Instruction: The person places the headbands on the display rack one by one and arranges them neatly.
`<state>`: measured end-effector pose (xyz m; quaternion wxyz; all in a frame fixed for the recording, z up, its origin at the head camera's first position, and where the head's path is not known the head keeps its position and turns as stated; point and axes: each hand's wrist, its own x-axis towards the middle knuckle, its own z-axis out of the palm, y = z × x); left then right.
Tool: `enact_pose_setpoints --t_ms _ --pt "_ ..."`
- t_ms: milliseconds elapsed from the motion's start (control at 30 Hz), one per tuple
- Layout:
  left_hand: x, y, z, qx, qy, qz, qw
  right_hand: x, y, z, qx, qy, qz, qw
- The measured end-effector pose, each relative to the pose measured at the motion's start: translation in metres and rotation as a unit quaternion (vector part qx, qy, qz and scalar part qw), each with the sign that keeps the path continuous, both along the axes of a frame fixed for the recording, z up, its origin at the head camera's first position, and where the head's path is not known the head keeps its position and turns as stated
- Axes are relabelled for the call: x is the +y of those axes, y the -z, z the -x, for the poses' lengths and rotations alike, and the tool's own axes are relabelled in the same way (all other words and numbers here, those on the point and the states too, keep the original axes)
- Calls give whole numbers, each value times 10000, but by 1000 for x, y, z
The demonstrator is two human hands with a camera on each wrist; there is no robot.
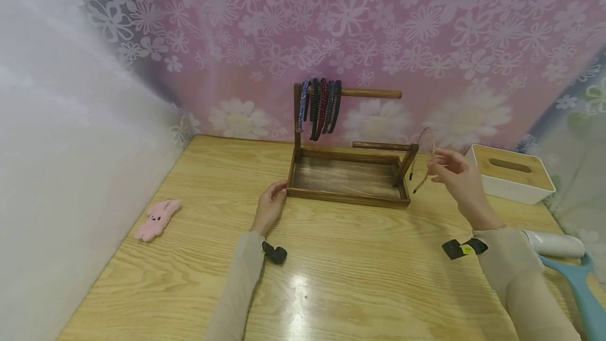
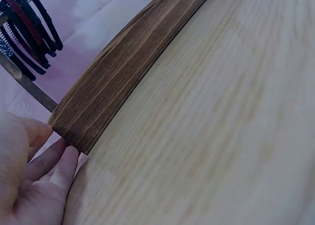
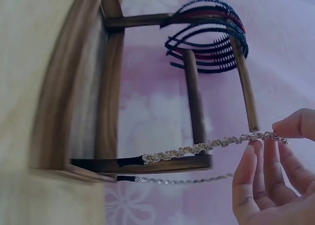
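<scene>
A dark wooden stand (image 1: 347, 201) has a tray base, an upper bar at its left end and a lower bar at its right end. Several headbands (image 1: 324, 107), dark, red and blue, hang on the upper bar near its post. My left hand (image 1: 271, 205) holds the front left corner of the tray, thumb and fingertips at the wood. Just beyond the right end, my right hand (image 1: 456, 178) pinches a beaded gold headband (image 3: 197, 148) at its curve. Its dark-tipped ends point down and left, beside the lower bar's post.
A white tissue box with a wooden lid (image 1: 513, 172) stands right of my right hand. At the right edge lie a white roll (image 1: 554, 243) and a blue handle (image 1: 579, 283). A pink plush toy (image 1: 158, 219) lies on the left. Behind the table hangs a floral cloth (image 1: 303, 25).
</scene>
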<state>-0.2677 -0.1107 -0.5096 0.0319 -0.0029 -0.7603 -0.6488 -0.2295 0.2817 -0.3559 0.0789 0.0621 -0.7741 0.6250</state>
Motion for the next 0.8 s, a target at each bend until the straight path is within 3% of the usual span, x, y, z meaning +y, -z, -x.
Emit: enact_pose_setpoints --t_ms 233,467,667,800 --pt "-1 -1 -1 -16 -12 2 10000 -9 -27 24 186 -109 612 9979" --pt "-2 -2 0 45 -2 -74 10000 -32 -50 43 134 -122 790 9967" --pt "-1 0 1 49 26 -114 9999 -56 -56 59 169 -219 891 9956" --pt "-1 2 1 77 46 -106 9999 -71 -55 64 -59 -293 609 9977"
